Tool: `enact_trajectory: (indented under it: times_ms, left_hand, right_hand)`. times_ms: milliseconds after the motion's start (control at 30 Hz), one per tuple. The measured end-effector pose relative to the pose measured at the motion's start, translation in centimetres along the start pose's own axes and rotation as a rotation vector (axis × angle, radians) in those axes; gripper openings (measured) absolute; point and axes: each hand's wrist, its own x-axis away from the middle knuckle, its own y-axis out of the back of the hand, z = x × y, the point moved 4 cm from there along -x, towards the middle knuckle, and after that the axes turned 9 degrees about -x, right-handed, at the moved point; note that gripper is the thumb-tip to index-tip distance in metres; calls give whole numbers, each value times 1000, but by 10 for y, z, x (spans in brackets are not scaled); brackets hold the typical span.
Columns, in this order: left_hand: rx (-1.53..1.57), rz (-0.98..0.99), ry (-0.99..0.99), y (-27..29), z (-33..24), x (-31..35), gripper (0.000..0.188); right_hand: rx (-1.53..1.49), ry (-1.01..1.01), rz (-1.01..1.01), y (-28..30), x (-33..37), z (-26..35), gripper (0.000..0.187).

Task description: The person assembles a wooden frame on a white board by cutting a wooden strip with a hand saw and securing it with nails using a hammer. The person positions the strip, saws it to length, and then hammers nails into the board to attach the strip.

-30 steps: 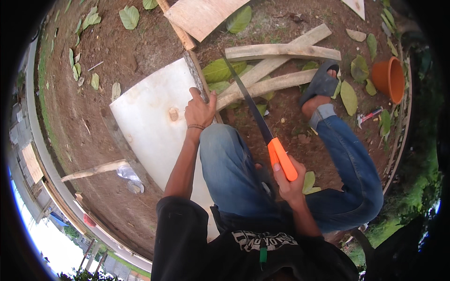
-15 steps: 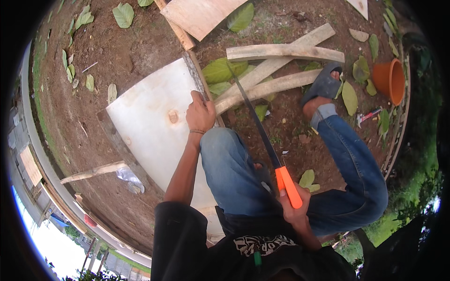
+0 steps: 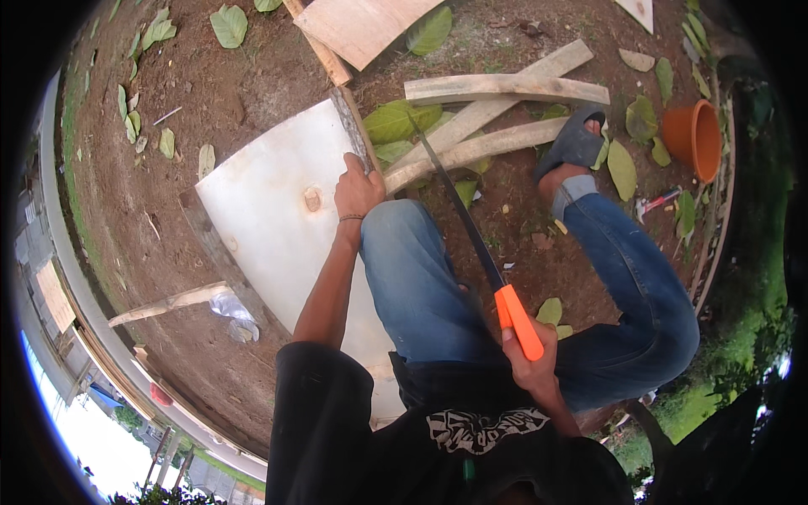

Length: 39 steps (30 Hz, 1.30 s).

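Note:
My right hand (image 3: 535, 357) is closed around the orange handle of a handsaw (image 3: 471, 223), whose long dark blade slants up and left toward the curved timbers. My left hand (image 3: 359, 190) presses on a pale wooden board (image 3: 269, 198) with a brown knot, fingers curled at its right edge. Along that edge runs a narrow wood strip (image 3: 350, 126) with rough bark, just beyond my fingertips. My bent left knee is beside the hand, over the board's right side. The saw blade stays apart from the board, its tip near a large leaf.
Several timbers (image 3: 505, 87) lie crossed ahead. Another board (image 3: 362, 29) is at the far end. My sandalled right foot stands near an orange pot (image 3: 692, 139) and a hammer (image 3: 658, 203). Crumpled plastic (image 3: 232, 310) and a stick (image 3: 168, 305) lie left on leaf-strewn soil.
My left hand has slid slightly forward along the board's edge, and my left knee has moved forward. The saw stays in my right hand at much the same angle. The view has shifted a little.

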Motion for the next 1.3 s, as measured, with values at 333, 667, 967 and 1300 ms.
enact_trajectory:
  times_ms: [333,667,967,1300]
  left_hand:
    - [1,45,-1,-1,7,18,28]
    - [38,-21,-8,-9,5,15,22]
    - [10,51,19,-4,4,12,27]
    - [12,69,37,-3,5,7,28]
  right_hand:
    - [-18,20,0,-16,-47,-1,18]
    - [-31,16,5,-27,-79,-3,17]
    - [-9,94,-22,-33,-106,-19,19]
    - [-40,68,47,-31,-96,6,16]
